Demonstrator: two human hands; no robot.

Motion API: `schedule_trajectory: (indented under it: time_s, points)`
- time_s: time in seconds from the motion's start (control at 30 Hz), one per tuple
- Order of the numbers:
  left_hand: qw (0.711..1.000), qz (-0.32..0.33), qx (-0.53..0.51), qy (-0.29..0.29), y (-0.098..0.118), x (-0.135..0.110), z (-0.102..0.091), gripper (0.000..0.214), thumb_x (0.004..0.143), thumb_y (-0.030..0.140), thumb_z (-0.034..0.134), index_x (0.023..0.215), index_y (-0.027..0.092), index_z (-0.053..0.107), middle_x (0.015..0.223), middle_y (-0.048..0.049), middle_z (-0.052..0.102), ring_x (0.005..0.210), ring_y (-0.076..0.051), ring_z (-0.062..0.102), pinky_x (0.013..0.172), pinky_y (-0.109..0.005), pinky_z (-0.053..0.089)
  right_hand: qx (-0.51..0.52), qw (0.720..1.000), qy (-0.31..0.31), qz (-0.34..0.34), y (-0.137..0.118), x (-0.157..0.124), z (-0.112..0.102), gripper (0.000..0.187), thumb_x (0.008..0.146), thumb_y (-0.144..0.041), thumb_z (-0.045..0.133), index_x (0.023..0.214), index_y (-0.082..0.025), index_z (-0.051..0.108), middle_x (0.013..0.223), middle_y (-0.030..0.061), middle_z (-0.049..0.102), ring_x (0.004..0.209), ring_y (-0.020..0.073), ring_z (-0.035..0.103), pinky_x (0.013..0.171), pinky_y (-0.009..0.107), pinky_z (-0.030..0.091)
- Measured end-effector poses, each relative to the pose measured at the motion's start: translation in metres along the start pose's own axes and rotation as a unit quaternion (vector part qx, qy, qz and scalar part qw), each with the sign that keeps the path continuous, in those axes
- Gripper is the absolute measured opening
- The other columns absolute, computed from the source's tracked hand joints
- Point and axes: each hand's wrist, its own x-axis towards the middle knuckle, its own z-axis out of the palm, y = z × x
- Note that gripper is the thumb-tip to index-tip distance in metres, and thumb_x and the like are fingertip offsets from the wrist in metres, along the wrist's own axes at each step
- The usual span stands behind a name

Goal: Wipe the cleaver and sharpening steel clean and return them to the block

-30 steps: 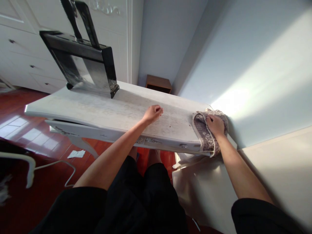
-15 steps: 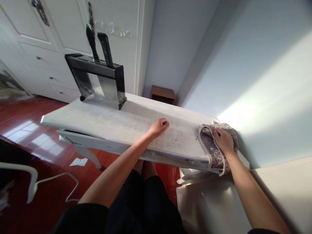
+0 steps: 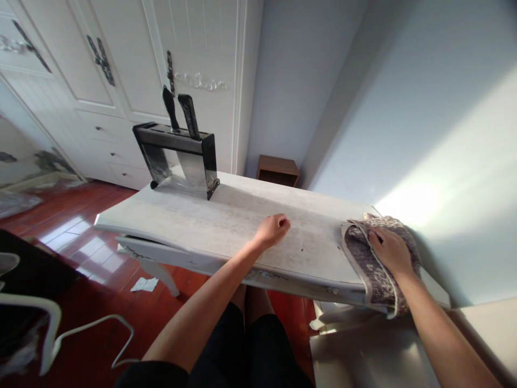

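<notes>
My left hand (image 3: pixel 273 229) is curled into a fist over the middle of the worn white table (image 3: pixel 238 199), with nothing showing in it. At the table's right end, my right hand (image 3: pixel 390 249) presses on a folded grey-brown patterned cloth (image 3: pixel 374 269), its fingers curled into the fabric. Part of the cloth hangs over the front edge. On the far left of the tabletop stands a black-framed knife holder (image 3: pixel 173 141) with clear sides. Two black handles (image 3: pixel 189 116) stick up from it, and a wide blade shows inside.
A white wardrobe (image 3: pixel 205 32) stands behind the table, and a small brown box (image 3: pixel 278 168) sits by the wall. Light-coloured panels (image 3: pixel 371 355) lean below the right end. A white paper scrap (image 3: pixel 144 284) and a white cable (image 3: pixel 95 322) lie on the red floor.
The view has tilted up, so more of the wardrobe shows and everything sits lower in the picture. Both hands keep about the same places on the table and cloth.
</notes>
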Motion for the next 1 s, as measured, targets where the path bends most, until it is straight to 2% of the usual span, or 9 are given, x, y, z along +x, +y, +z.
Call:
schedule_trajectory:
  time_s: [0.37, 0.57, 0.77, 1.0]
  points:
    - [1.000, -0.004, 0.023, -0.010, -0.002, 0.002, 0.003, 0.027, 0.085, 0.034, 0.046, 0.066, 0.018, 0.057, 0.061, 0.0013, 0.055, 0.060, -0.013, 0.047, 0.056, -0.025, 0.026, -0.019, 1.000, 0.003, -0.009, -0.009, -0.001, 0.003, 0.038, 0.092, -0.031, 0.038, 0.103, -0.012, 0.069, 0.108, 0.0151, 0.071, 0.106, 0.0305, 0.063, 0.097, 0.047, 0.046]
    - [0.999, -0.006, 0.026, -0.020, -0.001, 0.002, 0.000, 0.030, 0.086, 0.036, 0.044, 0.067, 0.018, 0.056, 0.062, 0.0004, 0.057, 0.060, -0.013, 0.049, 0.057, -0.024, 0.029, 0.007, 0.999, -0.040, -0.018, -0.008, 0.005, 0.003, 0.035, 0.095, -0.032, 0.038, 0.106, -0.017, 0.068, 0.110, 0.0114, 0.070, 0.110, 0.0262, 0.061, 0.100, 0.043, 0.043]
    - [0.999, -0.006, 0.023, -0.023, -0.004, 0.004, 0.000, 0.030, 0.085, 0.039, 0.044, 0.068, 0.018, 0.057, 0.062, 0.0011, 0.056, 0.059, -0.012, 0.049, 0.056, -0.023, 0.028, 0.038, 0.997, -0.050, -0.036, 0.017, 0.017, 0.009, 0.035, 0.095, -0.031, 0.037, 0.110, -0.017, 0.066, 0.115, 0.0119, 0.069, 0.114, 0.0244, 0.059, 0.103, 0.042, 0.041]
    - [1.000, -0.012, -0.005, -0.025, -0.002, 0.000, -0.001, 0.030, 0.085, 0.039, 0.044, 0.068, 0.017, 0.056, 0.058, 0.0021, 0.052, 0.056, -0.012, 0.047, 0.054, -0.023, 0.028, 0.039, 0.996, -0.056, -0.058, 0.049, 0.030, 0.013, 0.038, 0.094, -0.033, 0.035, 0.103, -0.015, 0.067, 0.107, 0.0136, 0.071, 0.103, 0.0240, 0.064, 0.097, 0.039, 0.045]
